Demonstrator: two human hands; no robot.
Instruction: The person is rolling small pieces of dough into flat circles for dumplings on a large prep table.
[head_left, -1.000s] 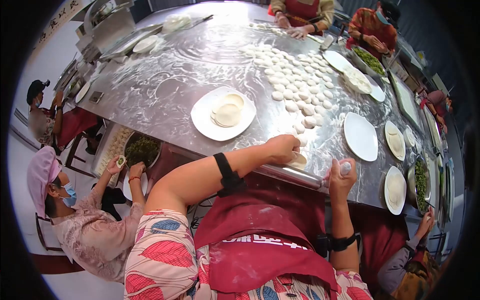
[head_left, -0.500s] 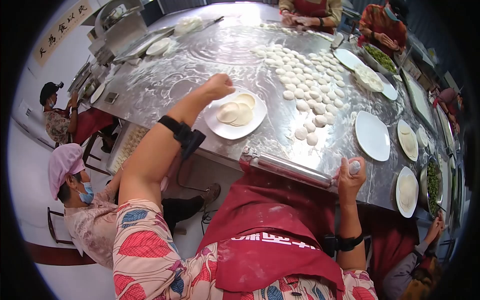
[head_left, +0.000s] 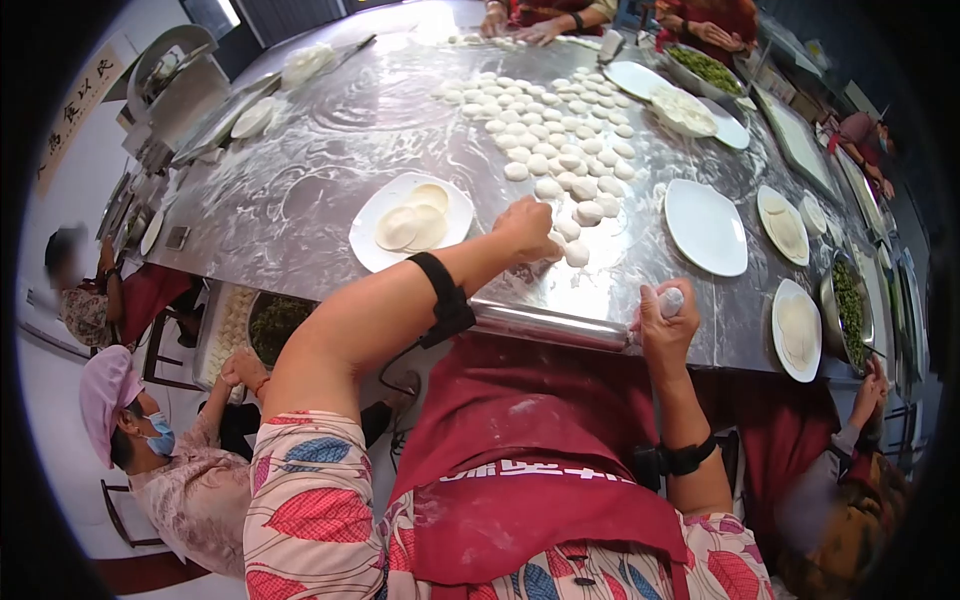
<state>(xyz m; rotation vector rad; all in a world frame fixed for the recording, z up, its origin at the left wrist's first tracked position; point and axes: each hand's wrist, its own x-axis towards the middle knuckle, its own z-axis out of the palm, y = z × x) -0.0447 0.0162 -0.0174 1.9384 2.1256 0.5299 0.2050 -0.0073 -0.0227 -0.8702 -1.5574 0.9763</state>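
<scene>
My left hand (head_left: 524, 230) reaches across the near side of the metal table, its fingers curled down around a flattened dough piece (head_left: 557, 240) at the near end of the dough group. My right hand (head_left: 668, 325) is wrapped around the white handle of a rolling pin (head_left: 550, 325), whose thick metal roller lies along the table's near edge. Left of my left hand, a white plate (head_left: 362, 232) holds several thin, round dough wrappers (head_left: 412, 226). Many small dough rounds (head_left: 560, 130) spread away from me on the floured surface.
To the right are a bare white plate (head_left: 705, 228), two plates with wrappers, and a bowl of green filling (head_left: 848, 300). A seated person in a pink cap (head_left: 110, 385) is close on my left. Other people work around the table (head_left: 250, 225).
My left hand has moved right and nearer, from above the plate of wrappers to the near dough pieces. My right hand stays on the rolling pin handle. The view has shifted.
</scene>
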